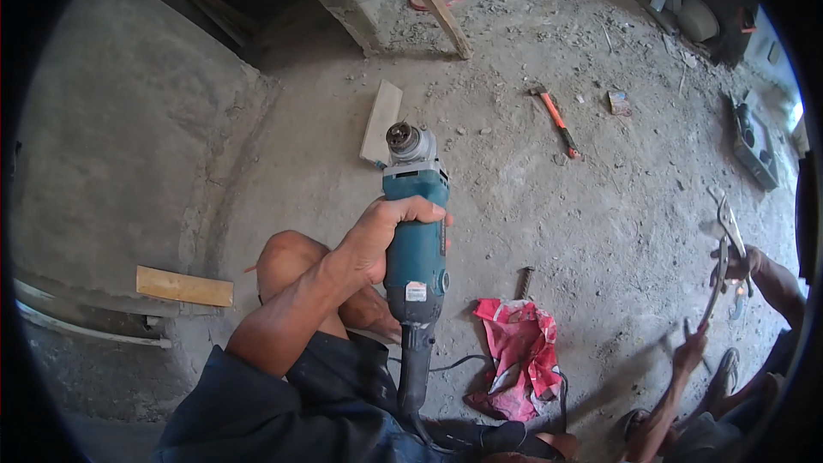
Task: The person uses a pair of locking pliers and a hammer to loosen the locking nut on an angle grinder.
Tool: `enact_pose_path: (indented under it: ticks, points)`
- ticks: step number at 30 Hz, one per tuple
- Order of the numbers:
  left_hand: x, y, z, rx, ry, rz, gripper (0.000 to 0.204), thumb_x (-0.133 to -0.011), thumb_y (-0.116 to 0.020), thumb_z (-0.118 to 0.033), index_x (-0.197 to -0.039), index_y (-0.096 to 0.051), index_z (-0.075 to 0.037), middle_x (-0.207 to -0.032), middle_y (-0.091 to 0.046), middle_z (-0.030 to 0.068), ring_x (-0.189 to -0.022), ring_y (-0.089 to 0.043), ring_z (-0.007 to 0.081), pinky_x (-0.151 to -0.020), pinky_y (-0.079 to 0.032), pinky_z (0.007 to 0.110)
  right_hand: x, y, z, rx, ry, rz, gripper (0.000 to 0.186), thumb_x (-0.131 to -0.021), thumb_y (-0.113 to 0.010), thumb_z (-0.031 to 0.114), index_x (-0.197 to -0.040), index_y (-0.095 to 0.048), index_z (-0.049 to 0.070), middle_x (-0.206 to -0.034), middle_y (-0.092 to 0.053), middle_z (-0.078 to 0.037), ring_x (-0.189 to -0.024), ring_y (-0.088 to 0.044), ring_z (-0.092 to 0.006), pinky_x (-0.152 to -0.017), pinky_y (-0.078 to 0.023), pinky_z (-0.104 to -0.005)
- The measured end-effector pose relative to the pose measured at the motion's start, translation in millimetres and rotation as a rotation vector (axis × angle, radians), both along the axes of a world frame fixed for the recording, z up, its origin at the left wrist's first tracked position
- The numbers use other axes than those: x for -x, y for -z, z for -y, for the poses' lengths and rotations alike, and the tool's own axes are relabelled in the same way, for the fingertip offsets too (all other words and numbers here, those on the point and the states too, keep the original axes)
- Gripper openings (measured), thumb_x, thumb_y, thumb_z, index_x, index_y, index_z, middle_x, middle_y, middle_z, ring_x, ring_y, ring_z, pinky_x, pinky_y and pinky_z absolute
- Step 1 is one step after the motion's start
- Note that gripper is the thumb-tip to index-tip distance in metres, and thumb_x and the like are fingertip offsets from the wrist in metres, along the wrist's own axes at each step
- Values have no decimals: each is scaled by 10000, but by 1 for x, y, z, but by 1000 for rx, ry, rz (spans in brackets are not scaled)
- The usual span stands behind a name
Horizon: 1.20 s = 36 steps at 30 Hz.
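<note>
Gritty floor (506, 206) spreads under the blue-green power tool (416, 253). Crumpled red plastic (521, 347) lies right of the tool's rear handle. The left hand (377, 234) wraps round the tool's body; I cannot tell the right hand's state. Left of the tool's head is a pale board (383, 120); well to its right, an orange-handled hammer (556, 118).

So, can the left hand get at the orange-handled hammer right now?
Probably not as things stand: the left hand is wrapped around the teal power tool. The hammer lies uncovered on the floor, ahead and to the right.
</note>
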<state>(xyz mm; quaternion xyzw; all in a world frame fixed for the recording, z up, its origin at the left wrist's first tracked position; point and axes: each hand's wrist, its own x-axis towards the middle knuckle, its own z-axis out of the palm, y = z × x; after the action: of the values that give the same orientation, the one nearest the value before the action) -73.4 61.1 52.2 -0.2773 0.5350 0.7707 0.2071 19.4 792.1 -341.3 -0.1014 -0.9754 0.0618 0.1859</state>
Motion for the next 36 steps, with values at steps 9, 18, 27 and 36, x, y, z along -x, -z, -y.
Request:
enact_pose_path:
  ticks: [9, 18, 27, 36]
  points:
    - [-10, 3, 11, -24, 26, -97, 341, -825, -752, -211, -1054, -607, -3, -939, -660, 101, -766, -684, 225, -674, -602, 397, 26, -59, 248, 333, 166, 229, 588, -886, -649, 146, -1403, -385, 56, -977, -676, -278, -925, -667, -457, -790, -520, -493]
    - [-22, 19, 4, 16, 25, -72, 390, -807, -791, -279, -1048, -631, -19, -887, -664, 85, -750, -677, 204, -691, -593, 378, -44, -66, 237, 357, 252, 188, 365, -793, -720, 286, -984, -701, -25, -997, -689, -244, -965, -649, -409, -845, -513, -469]
    - [-45, 13, 0, -4, 68, -149, 386, -817, -786, -254, -1059, -614, -7, -924, -674, 94, -749, -681, 199, -667, -594, 359, -79, -55, 229, 275, 214, 266, 264, -804, -741, 168, -1028, -659, 54, -973, -649, -182, -944, -619, -373, -840, -500, -470]
    - [-57, 25, 3, 112, -42, -158, 304, -713, -844, -214, -845, -659, -12, -769, -613, 70, -613, -603, 176, -546, -552, 395, -61, -79, 258, 56, 117, 417, 241, -999, -493, 222, -1018, -553, -10, -842, -636, -215, -696, -624, -381, -643, -499, -491]
